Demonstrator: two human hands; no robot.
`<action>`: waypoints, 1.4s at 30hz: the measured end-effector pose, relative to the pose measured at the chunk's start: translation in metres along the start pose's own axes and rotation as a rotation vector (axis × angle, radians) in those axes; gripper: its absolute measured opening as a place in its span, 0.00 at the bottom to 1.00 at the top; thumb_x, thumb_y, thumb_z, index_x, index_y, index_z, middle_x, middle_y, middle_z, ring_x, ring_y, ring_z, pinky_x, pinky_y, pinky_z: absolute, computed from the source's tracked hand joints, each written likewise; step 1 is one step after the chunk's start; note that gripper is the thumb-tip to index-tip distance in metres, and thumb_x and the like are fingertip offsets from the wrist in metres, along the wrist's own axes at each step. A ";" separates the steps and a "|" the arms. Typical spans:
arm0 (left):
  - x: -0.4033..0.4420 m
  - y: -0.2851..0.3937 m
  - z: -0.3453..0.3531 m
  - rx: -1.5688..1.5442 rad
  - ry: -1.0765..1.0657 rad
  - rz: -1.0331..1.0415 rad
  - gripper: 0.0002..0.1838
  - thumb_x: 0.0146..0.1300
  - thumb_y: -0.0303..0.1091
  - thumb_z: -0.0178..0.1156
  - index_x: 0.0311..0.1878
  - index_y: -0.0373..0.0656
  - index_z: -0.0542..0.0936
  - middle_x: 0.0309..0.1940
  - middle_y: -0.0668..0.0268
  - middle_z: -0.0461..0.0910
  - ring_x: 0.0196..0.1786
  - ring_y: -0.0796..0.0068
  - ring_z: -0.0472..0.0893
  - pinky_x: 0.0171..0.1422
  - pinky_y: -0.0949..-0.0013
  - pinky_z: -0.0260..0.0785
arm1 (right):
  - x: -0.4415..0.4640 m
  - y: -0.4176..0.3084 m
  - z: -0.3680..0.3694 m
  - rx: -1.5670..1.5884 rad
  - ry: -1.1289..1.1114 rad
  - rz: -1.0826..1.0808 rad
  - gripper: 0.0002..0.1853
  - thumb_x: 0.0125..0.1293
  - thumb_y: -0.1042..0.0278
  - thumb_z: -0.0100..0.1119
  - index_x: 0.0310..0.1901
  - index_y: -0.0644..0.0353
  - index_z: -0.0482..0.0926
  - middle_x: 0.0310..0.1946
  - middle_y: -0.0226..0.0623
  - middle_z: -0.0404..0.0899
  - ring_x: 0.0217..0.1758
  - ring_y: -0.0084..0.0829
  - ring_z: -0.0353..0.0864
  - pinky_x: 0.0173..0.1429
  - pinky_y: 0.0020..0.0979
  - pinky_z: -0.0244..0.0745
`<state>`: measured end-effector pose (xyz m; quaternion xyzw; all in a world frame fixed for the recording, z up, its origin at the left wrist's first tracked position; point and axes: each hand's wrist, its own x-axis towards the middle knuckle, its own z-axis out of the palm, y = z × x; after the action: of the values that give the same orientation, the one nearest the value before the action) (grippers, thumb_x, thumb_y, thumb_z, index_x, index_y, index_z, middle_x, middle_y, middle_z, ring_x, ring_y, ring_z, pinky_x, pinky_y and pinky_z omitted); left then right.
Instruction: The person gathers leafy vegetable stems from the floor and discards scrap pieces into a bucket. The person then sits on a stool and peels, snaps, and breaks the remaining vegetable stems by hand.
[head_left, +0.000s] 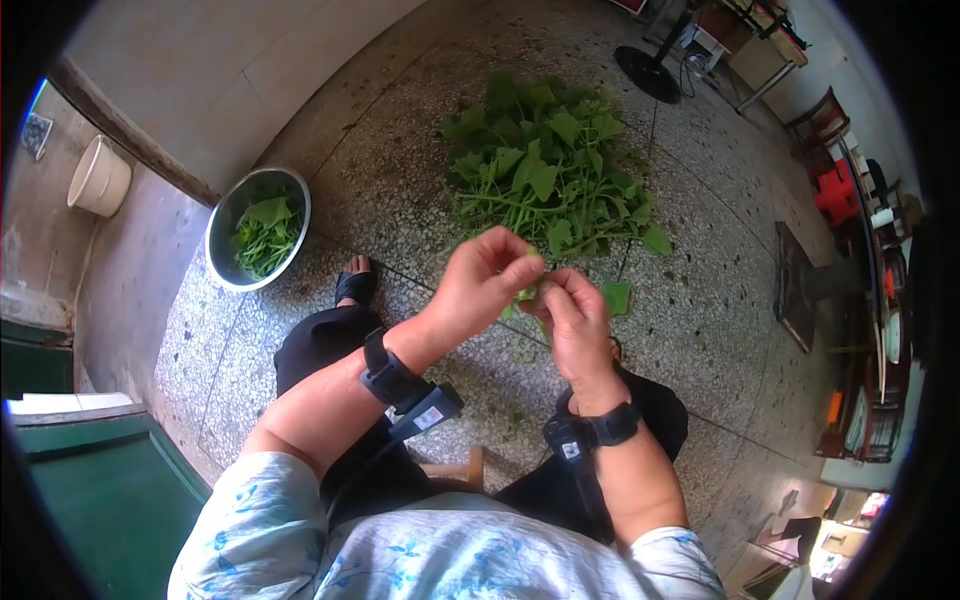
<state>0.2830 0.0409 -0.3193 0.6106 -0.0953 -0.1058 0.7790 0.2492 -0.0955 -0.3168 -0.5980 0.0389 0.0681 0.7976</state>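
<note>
My left hand (487, 277) and my right hand (573, 325) meet in front of me, fingertips pinched close together. Between them is a small piece of green leafy stem (527, 292), mostly covered by the fingers. Just beyond the hands a big heap of leafy green vine shoots (550, 165) lies on the floor, its stems toward me. A single loose leaf (617, 297) rests on the floor to the right of my right hand. At the left, a metal basin (214, 262) holds cut green stems and leaves (266, 236).
Speckled stone floor (720, 330) spreads around my feet. A wall and door frame (135, 130) stand at the left, with a white bucket (100, 178) past them. A round black stand base (647, 75) is at the back; furniture, including a wooden chair (822, 122), lines the right.
</note>
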 end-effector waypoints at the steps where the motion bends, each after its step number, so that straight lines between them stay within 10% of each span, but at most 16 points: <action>1: -0.002 0.000 0.003 0.004 -0.021 -0.020 0.06 0.59 0.30 0.55 0.34 0.38 0.71 0.28 0.69 0.75 0.32 0.83 0.75 0.38 0.78 0.71 | 0.001 0.001 0.000 0.000 0.000 0.000 0.04 0.61 0.74 0.48 0.32 0.63 0.72 0.28 0.28 0.74 0.30 0.16 0.72 0.40 0.23 0.74; 29: 0.011 -0.002 -0.027 -0.315 0.220 -0.123 0.06 0.61 0.30 0.52 0.35 0.40 0.67 0.31 0.63 0.76 0.34 0.71 0.79 0.41 0.69 0.74 | 0.001 -0.015 0.004 0.392 -0.093 0.050 0.03 0.61 0.72 0.45 0.33 0.58 0.70 0.32 0.32 0.74 0.32 0.23 0.71 0.42 0.27 0.68; 42: 0.018 0.015 -0.058 -0.278 0.203 0.046 0.07 0.62 0.34 0.52 0.35 0.41 0.67 0.31 0.67 0.74 0.34 0.72 0.78 0.40 0.70 0.72 | -0.004 0.004 -0.049 -0.382 -0.089 0.075 0.03 0.58 0.74 0.43 0.29 0.60 0.67 0.21 0.28 0.68 0.24 0.19 0.66 0.30 0.22 0.63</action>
<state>0.3169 0.0938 -0.3180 0.5022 -0.0148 -0.0379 0.8638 0.2458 -0.1415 -0.3340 -0.7329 0.0121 0.1302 0.6676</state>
